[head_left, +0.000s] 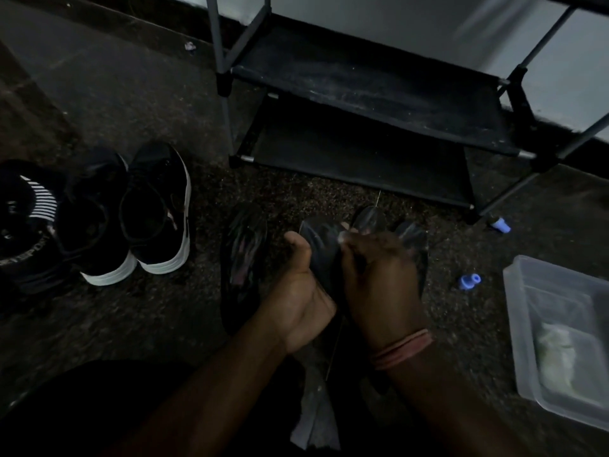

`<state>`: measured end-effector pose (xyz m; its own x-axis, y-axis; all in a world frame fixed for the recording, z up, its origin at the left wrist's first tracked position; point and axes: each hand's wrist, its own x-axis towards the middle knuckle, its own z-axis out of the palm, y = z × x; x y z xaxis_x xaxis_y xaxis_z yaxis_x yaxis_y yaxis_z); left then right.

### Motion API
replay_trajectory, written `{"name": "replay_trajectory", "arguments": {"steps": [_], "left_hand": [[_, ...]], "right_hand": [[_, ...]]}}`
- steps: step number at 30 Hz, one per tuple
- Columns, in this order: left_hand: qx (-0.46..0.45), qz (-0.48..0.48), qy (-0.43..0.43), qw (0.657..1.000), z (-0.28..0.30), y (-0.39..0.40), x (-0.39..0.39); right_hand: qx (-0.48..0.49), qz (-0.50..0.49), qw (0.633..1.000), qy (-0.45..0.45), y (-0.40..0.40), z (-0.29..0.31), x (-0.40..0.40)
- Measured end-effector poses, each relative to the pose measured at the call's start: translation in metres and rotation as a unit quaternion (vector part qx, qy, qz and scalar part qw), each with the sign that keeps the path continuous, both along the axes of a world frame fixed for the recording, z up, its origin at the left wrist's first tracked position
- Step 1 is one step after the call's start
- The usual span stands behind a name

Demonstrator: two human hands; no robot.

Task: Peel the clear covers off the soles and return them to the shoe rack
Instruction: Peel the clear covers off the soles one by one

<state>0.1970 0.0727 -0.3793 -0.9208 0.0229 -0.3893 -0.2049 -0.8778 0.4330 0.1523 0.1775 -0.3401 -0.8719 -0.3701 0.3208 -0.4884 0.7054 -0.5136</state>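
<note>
At six o'clock, closest to the viewer, a crumpled grey strip (314, 427) lies on the floor between the forearms; it may be a cover already pulled off, though the dim light leaves that unsure. Just above it, at the centre, both hands work on one dark shoe (324, 255) held sole-up. The left hand (301, 291) grasps that shoe from the nine o'clock side, thumb laid up along its edge and palm wrapped round it. The right hand (379, 278), a band at its wrist, is curled over the sole from the three o'clock side, fingertips pinching what looks like the clear cover (369, 217), which bulges glossy past the knuckles toward twelve o'clock. So the peel seems under way, not finished.

At nine o'clock of the hands a second dark shoe (242, 258) lies on the floor, its sole shiny, perhaps wrapped as well. Further toward nine o'clock stand two white-soled sneakers (131, 219). At three o'clock sits a clear plastic tub (520, 324).

Farthest, at twelve o'clock, the shoe rack (379, 87) shows no shoes on its two visible shelves, so by my reckoning every return is left to do.
</note>
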Motion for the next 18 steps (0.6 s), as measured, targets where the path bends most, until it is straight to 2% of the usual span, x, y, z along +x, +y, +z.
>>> {"name": "replay_trajectory", "arguments": {"steps": [3, 8, 13, 15, 18], "left_hand": [[-0.004, -0.004, 0.009, 1.000, 0.003, -0.009, 0.001], [-0.028, -0.009, -0.012, 1.000, 0.001, 0.004, 0.001], [-0.033, -0.009, -0.004, 0.999, 0.003, -0.008, 0.002], [-0.039, -0.006, 0.002, 0.999, 0.003, -0.007, 0.002], [-0.049, -0.011, -0.015, 0.999, 0.001, 0.004, 0.001]], "right_hand": [[0.002, 0.068, 0.998, -0.013, -0.014, 0.003, 0.020], [0.001, -0.014, 1.000, 0.001, 0.007, 0.000, -0.011], [0.010, 0.085, 0.995, -0.054, -0.012, 0.005, 0.021], [-0.012, 0.077, 0.995, -0.054, -0.010, 0.004, 0.013], [-0.018, 0.011, 0.999, -0.036, 0.002, 0.002, -0.005]]}}
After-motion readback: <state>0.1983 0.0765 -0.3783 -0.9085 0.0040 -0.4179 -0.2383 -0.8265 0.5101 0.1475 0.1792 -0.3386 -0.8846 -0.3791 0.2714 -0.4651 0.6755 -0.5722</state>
